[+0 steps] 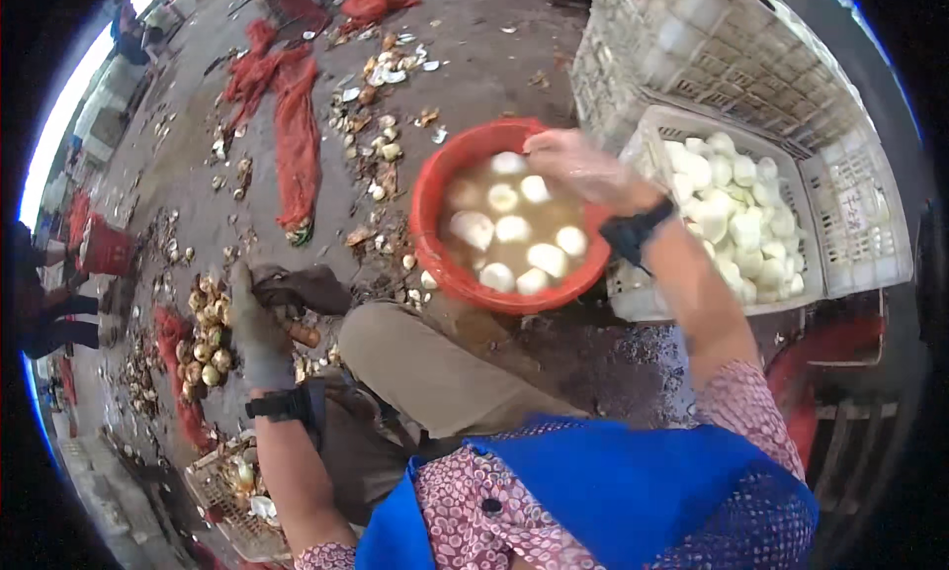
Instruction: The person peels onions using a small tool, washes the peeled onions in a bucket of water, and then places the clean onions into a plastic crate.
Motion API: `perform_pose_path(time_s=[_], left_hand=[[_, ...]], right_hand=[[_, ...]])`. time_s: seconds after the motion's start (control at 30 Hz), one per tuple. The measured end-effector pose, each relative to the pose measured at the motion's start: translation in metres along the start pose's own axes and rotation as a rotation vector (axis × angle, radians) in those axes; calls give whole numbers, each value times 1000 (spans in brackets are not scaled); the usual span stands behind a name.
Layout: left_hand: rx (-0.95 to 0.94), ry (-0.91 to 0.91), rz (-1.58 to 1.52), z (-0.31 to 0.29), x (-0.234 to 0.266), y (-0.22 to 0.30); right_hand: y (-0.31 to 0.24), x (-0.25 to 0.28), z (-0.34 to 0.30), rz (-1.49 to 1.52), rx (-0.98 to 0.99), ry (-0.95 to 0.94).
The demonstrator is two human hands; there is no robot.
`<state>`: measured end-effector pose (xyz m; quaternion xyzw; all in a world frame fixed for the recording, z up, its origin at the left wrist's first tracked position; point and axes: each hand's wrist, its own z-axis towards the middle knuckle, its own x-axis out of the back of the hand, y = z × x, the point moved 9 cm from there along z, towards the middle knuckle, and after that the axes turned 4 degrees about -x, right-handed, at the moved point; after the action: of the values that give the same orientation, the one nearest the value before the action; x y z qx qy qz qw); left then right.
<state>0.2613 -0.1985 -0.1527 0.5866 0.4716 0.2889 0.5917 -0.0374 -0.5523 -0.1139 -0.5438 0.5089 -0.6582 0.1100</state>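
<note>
My right hand (583,170), in a thin translucent glove, is over the far right rim of a red tub (427,244). Its fingers are smeared by motion, so what they hold, if anything, does not show. Murky water fills the tub, with several peeled white onions (512,229) in it. My left hand (259,323), in a grey glove, is low at the left, its fingers stretched out beside a heap of unpeeled brown onions (210,338). An orange-brown piece (303,334), its kind unclear, lies next to that hand.
Right of the tub, a white plastic crate (633,298) holds many peeled onions, with stacked crates (712,36) behind. Red mesh sacks (295,135) and onion skins (390,71) litter the floor. A basket (222,491) stands by my left forearm. Another person (49,313) is at the far left.
</note>
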Motion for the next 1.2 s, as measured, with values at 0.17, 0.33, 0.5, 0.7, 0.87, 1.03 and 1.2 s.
perform_pose_path(time_s=[0.17, 0.33, 0.5, 0.7, 0.87, 1.03, 1.2], left_hand=[[-208, -27, 159, -5, 17, 23], [12, -254, 6, -6, -3, 10], [-48, -44, 7, -13, 39, 21], [-113, -56, 123, -16, 38, 28], [-34, 12, 39, -22, 31, 28], [-140, 14, 68, -18, 40, 27], [-10, -59, -3, -19, 25, 27]], right_hand=[[126, -79, 98, -93, -344, 78], [204, -103, 131, -344, 169, -43], [109, -131, 120, -347, -312, 48], [84, -182, 110, -352, -92, -503], [98, -237, 111, -1084, 346, -790], [51, -167, 94, 108, -187, -577], [29, -171, 74, -305, -53, -522]])
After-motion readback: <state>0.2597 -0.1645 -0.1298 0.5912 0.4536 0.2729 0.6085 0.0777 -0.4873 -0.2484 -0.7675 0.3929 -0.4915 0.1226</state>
